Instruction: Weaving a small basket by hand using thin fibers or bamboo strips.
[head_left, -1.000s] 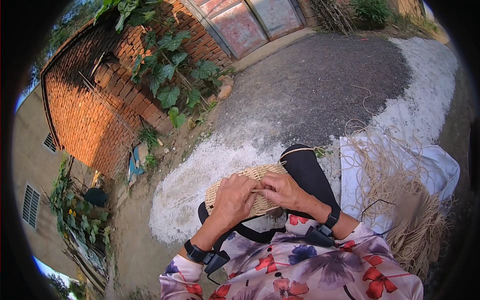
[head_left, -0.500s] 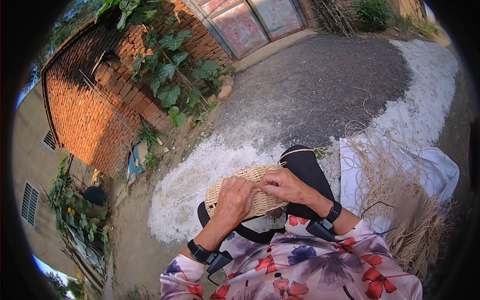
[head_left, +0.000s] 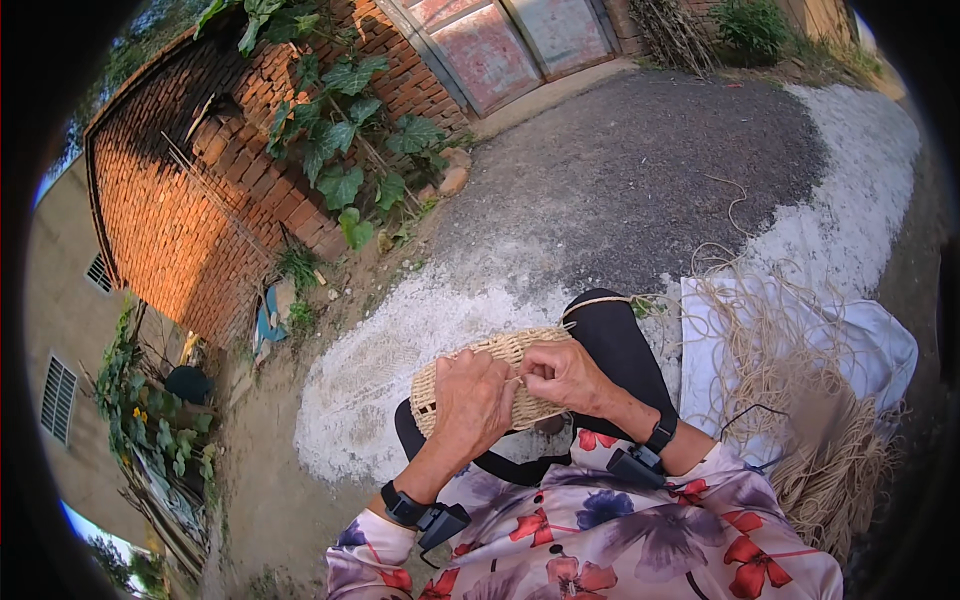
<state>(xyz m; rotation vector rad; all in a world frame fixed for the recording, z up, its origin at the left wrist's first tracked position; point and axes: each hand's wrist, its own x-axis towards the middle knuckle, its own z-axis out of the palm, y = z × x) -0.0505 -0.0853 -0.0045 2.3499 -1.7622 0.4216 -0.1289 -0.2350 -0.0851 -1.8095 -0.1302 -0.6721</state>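
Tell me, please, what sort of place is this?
It looks like an outdoor yard or lane, possibly in a village: there is a red brick wall, a large-leaved climbing plant beside it, and a weathered door opening onto the ground outside.

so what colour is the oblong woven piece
The oblong woven piece is pale tan, seen best in the head view.

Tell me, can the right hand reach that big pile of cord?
Probably yes: the cord pile lies just beyond the right knee, uncovered, though the right hand is busy at the woven piece.
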